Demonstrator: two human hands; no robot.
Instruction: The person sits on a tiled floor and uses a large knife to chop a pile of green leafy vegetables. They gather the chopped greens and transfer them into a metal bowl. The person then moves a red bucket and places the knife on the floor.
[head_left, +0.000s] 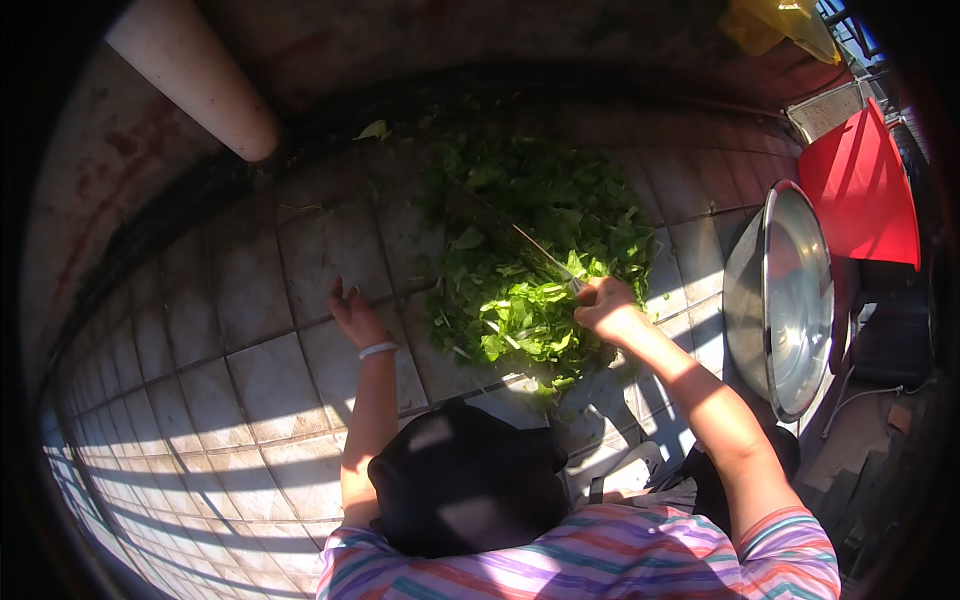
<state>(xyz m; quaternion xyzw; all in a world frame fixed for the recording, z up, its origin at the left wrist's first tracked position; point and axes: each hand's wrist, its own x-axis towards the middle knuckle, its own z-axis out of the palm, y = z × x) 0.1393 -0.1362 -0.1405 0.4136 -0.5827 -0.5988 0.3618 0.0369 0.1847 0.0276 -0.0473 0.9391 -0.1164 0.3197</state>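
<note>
My right hand (606, 309) grips the handle of a large knife (537, 244). Its long blade points up and left across a wide heap of chopped leafy greens (525, 330), and part of the blade blends into the shaded leaves. The greens are spread on the tiled floor (262, 375), with the near side of the heap in bright sun. To the left of the heap, my left hand (356, 315) is raised apart from it, fingers spread and holding nothing. A pale band (378, 349) circles the left wrist.
A metal basin (742, 307) rests at the right, its rim turned sideways in view. Beyond it are a red plastic tub (855, 195) and a dark container (889, 330). A pale pipe (199, 82) meets the floor by the wall at upper left. A yellow bag (787, 30) hangs at upper right.
</note>
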